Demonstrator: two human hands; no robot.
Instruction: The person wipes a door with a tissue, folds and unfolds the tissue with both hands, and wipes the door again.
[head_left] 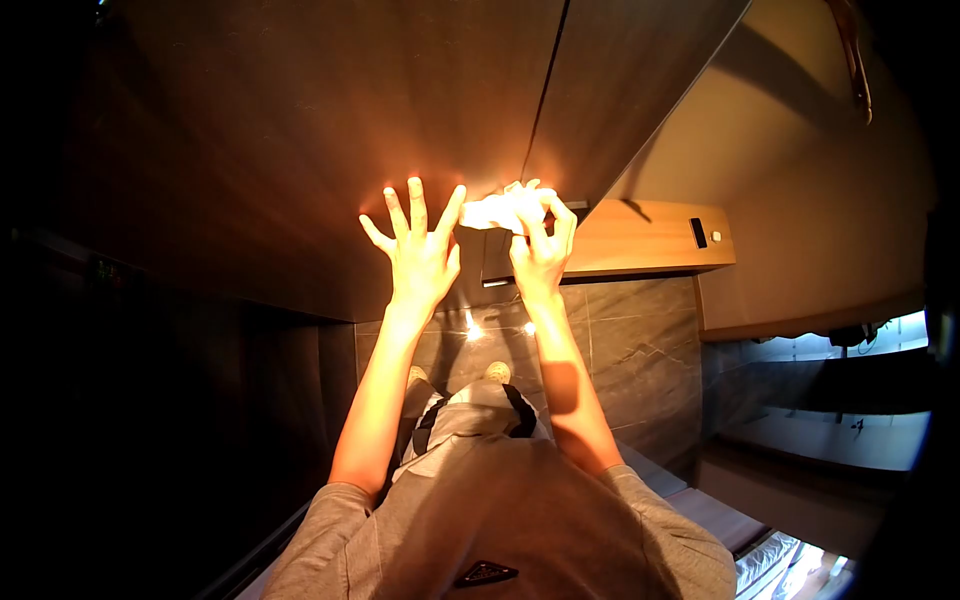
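My left hand [421, 255] is raised with its fingers spread, the fingertips at a tall dark door-like panel [330, 110]. My right hand [541, 262] is closed round a crumpled white cloth or tissue [492, 212], held near the same panel just right of my left hand. Strong light washes out the cloth, so its exact kind is unclear. A dark vertical seam runs down the panel above my right hand.
A wooden ledge [640, 238] juts out at the right, with a black slot-like piece [698, 233] and a small white knob [716, 236] at its end. Grey marble-look floor tiles [640, 345] lie below, where my feet stand. Shelves [840, 435] stand at far right.
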